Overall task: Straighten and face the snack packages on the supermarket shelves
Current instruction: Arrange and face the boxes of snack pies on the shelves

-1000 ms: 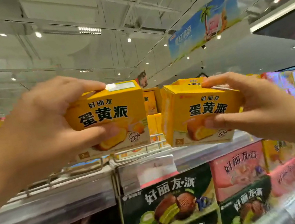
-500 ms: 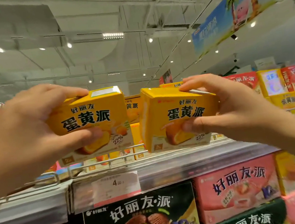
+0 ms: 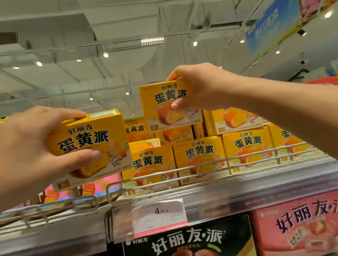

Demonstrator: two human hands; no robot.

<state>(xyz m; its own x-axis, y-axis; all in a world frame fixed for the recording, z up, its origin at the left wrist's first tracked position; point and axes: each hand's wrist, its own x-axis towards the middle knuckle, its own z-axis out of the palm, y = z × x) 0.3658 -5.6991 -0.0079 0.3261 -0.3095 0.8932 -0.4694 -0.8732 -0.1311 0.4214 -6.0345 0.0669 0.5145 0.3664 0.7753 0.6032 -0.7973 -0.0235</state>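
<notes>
Two yellow snack boxes off the shelf, both front face toward us, black lettering over a cake picture. Left box (image 3: pixel 87 149) in the left hand (image 3: pixel 23 156): fingers on top, thumb across the lower front, slightly tilted, in front of the top shelf (image 3: pixel 240 185) near its left divider. Right box (image 3: pixel 170 105) in the right hand (image 3: pixel 199 88): gripped at its right end, upright, held above the shelf stack. Shelved yellow boxes (image 3: pixel 200 159): front row behind the wire rail (image 3: pixel 192 166), faces forward, side by side; more stacked on and behind them, less evenly.
</notes>
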